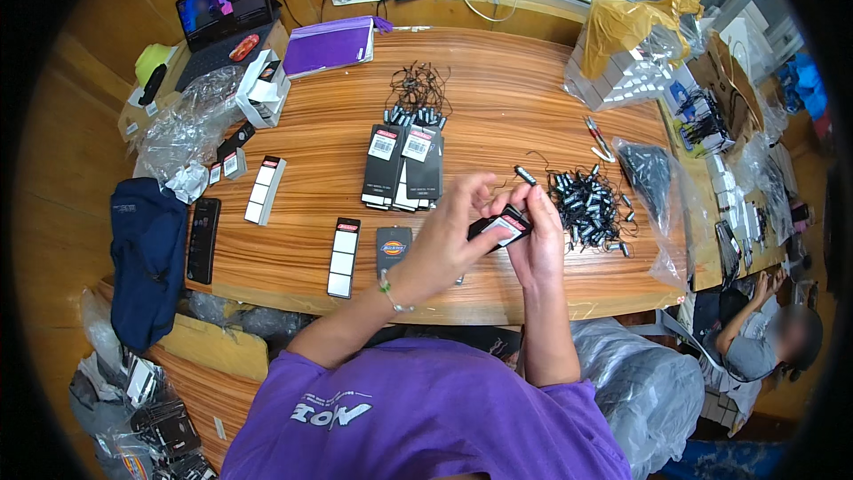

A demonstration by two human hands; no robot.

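Note:
Over the table's front edge, my two hands meet at a black hang tag (504,228) with a white, red-topped sticker. My left hand (447,236) has its thumb against the tag's near side, with its fingers curled above it. The tag lies against the palm of my right hand (542,236). Between that hand's raised fingertips is a dark cord with a small black-and-silver seal (525,175). To the left, stickered black tags (382,164) lie in stacks, with corded seals (418,93) behind them. Right of my hands is a heap of loose seals (586,209).
Label strips (343,258) and a grey tag (393,247) lie left of my hands. A phone (203,240), a purple notebook (329,46) and a laptop (227,18) are farther left. Red-handled snips (600,140) and a plastic bag (647,178) lie right. Another person (755,347) sits at the right.

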